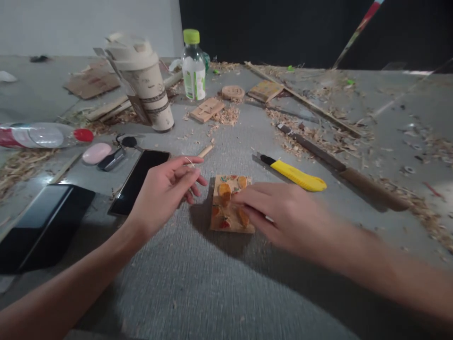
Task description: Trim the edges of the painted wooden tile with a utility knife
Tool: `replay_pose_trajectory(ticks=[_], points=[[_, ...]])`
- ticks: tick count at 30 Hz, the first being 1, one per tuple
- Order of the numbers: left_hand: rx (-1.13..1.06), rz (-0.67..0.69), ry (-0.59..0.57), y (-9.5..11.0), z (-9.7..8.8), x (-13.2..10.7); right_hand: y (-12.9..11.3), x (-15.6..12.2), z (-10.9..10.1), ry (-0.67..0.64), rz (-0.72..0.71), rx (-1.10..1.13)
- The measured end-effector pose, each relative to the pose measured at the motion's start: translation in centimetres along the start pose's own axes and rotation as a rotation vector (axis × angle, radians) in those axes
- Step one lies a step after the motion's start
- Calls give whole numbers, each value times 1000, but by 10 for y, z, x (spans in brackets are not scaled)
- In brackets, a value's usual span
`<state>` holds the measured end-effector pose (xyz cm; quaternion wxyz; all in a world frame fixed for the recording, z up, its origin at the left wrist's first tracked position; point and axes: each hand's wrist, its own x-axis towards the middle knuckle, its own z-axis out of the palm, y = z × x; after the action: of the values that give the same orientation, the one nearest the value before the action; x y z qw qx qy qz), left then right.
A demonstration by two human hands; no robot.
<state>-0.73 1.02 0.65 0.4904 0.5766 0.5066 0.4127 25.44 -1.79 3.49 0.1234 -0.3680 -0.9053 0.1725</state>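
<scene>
My left hand is raised to the left of a small wooden block, thumb and index finger pinched together. A thin, pale, curved strand shows at those fingertips. The block lies flat on the table, its top patterned with raised orange and red shapes. My right hand covers the block's right side, slightly blurred, with fingers drawn together over the pattern. What these fingers hold, if anything, is hidden. A yellow utility knife lies behind the right hand, and a short wooden stick lies beyond the left.
On the left are a phone, a dark folded case, a pink oval object and a lying bottle. Behind stand a tumbler and a green-capped bottle. A long brown-handled tool lies right among wood shavings.
</scene>
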Motion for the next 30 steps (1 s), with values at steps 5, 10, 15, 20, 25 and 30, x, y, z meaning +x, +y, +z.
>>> replay_pose_trajectory(ticks=[5, 10, 15, 20, 25, 30], points=[[174, -17, -55, 3, 2, 1, -2, -7, 7, -136, 1, 22], [254, 16, -56, -4, 5, 2, 4, -13, 14, -162, -32, -63], [436, 102, 8, -9, 11, 7, -1, -14, 17, -142, -90, -162], [612, 188, 24, -10, 16, 10, -12, -12, 17, -99, -142, -217], [790, 306, -27, -14, 19, 7, -18, -14, 18, -60, -130, -218], [824, 285, -78, -15, 21, 5, -20, -14, 23, -44, -115, -222]])
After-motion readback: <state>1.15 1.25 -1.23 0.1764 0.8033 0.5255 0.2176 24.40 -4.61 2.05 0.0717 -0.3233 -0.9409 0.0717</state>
